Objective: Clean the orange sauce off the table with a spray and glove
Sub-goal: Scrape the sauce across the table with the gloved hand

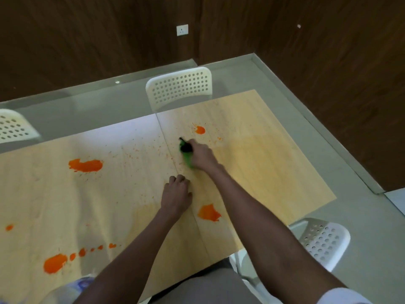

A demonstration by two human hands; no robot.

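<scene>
My right hand (201, 155) grips a green spray bottle (187, 157) with a black nozzle, held over the light wooden table (263, 150) and pointing toward the far orange sauce blot (199, 129). My left hand (177, 194) rests on the table with its fingers curled and holds nothing. More orange sauce lies in a wide patch (86, 165) at the left, a blot (208, 212) beside my right forearm, and a large blot with a trail of drops (54, 263) near the front left. Fine orange specks dot the middle. No glove is in view.
White perforated chairs stand at the far side (179, 86), the far left (13, 126) and the near right (324, 240). A seam (166, 145) runs across the tabletop between its two halves. Grey floor and dark wood walls surround it.
</scene>
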